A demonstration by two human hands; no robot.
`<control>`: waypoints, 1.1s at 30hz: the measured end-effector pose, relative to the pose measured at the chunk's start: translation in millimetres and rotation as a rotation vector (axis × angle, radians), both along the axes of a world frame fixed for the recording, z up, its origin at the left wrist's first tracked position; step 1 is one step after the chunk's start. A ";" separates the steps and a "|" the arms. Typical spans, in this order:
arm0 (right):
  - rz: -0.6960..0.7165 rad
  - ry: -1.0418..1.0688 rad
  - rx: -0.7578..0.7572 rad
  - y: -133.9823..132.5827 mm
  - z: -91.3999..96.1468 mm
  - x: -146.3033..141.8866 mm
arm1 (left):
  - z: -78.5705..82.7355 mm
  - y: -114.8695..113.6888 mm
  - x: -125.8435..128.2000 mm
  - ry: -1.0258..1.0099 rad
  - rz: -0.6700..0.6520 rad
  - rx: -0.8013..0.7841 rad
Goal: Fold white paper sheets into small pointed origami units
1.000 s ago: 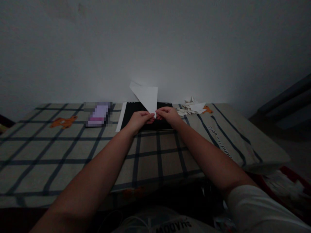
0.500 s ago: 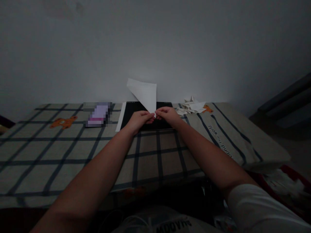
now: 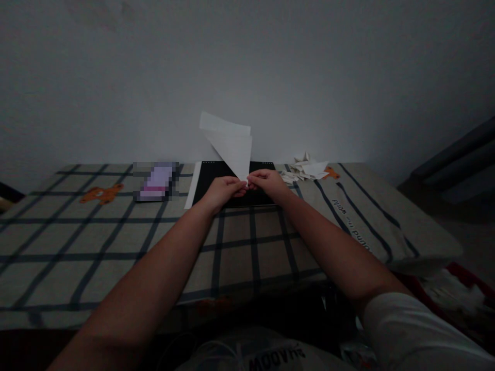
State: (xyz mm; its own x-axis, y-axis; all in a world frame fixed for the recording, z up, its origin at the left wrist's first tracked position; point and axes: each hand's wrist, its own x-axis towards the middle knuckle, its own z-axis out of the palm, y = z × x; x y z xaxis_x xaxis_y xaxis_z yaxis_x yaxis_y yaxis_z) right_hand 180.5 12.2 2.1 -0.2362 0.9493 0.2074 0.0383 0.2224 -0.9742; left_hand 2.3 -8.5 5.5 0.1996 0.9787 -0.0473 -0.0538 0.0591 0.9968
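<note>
A folded sheet of white paper [image 3: 233, 147] stands up in front of me, wide at the top and narrowing to a point at the bottom. My left hand [image 3: 227, 190] pinches that lower point between thumb and fingers. From the other side, my right hand [image 3: 266, 183] pinches the same tip, its fingertips almost touching the left ones. Both hands are just above a black board [image 3: 211, 180], which has a white strip along its left side. The very tip of the paper is mostly hidden by my fingers.
A checked cloth [image 3: 247, 257] covers the table, which stands against a grey wall [image 3: 247, 62]. Left of the board lies a phone [image 3: 158, 183], its image pixelated. Several folded paper pieces [image 3: 307, 169] are heaped to the right. A red container [image 3: 467, 278] holds whitish material at lower right.
The paper's upper part has risen a little and its layers have spread, with a second edge now showing at upper right. Both hands stay in nearly the same place.
</note>
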 end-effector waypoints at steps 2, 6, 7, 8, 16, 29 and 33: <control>-0.001 0.009 0.000 -0.5 0.2 -0.4 | -0.1 0.0 0.4 0.001 -0.010 0.001; -0.012 -0.004 0.005 -1.5 1.2 -0.9 | -1.4 0.8 0.5 0.001 -0.016 -0.002; -0.016 -0.014 0.012 -1.7 1.5 -0.8 | -1.6 0.9 0.3 0.008 -0.019 -0.005; -0.020 -0.023 0.019 -1.8 1.6 -0.6 | -1.7 1.0 0.0 0.023 -0.025 -0.008; -0.028 -0.051 0.065 -2.0 0.8 -0.4 | 0.4 -0.3 -2.1 0.153 -0.057 0.067; -0.053 -0.040 0.082 -2.2 0.5 0.0 | 2.2 -2.9 0.1 0.175 -0.014 0.046; -0.073 -0.021 0.081 -2.3 1.3 -0.8 | 2.6 -3.3 0.1 0.118 -0.049 0.031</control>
State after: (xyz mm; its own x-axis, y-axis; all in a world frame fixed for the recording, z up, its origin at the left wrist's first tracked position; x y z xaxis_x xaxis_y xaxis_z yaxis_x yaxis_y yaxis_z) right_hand 179.8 9.9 3.4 -0.1723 0.9443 0.2803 0.0776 0.2967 -0.9518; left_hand 2.4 -11.8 8.1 0.2419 0.9693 -0.0434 0.0666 0.0280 0.9974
